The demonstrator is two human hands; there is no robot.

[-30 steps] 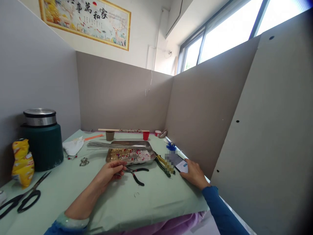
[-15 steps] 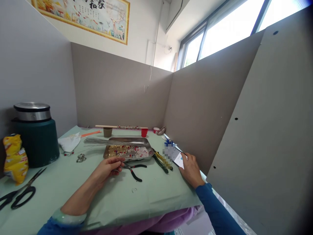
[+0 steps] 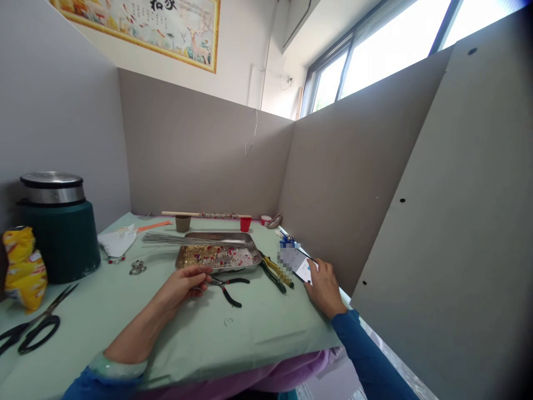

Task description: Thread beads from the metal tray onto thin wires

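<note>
My left hand [image 3: 187, 283] hovers over the table in front of the metal tray, thumb and fingers pinched together. Whatever they hold, if anything, is too small to make out. Just right of its fingertips lie small pliers [image 3: 231, 290] with black-and-red handles spread apart. At the table's right edge, my right hand [image 3: 327, 286] grips the near end of a phone [image 3: 303, 269] with a lit screen, partly blurred out. The metal tray [image 3: 245, 239] contains gold, red and pale beads [image 3: 220, 256], and a bundle of thin wires [image 3: 166, 239] lies across it.
Green-and-yellow pliers [image 3: 275, 272] lie between tray and phone. Scissors [image 3: 37, 325], a yellow snack packet [image 3: 27, 272] and a dark green flask [image 3: 58, 239] stand or lie left. Behind the tray are a brown cup [image 3: 182, 224] and a red cup [image 3: 245, 224]. Grey partitions [image 3: 208, 150] enclose the table.
The view has shifted very slightly. Both hands stay in the same places, and the lit content low on the phone's screen looks a little different.
</note>
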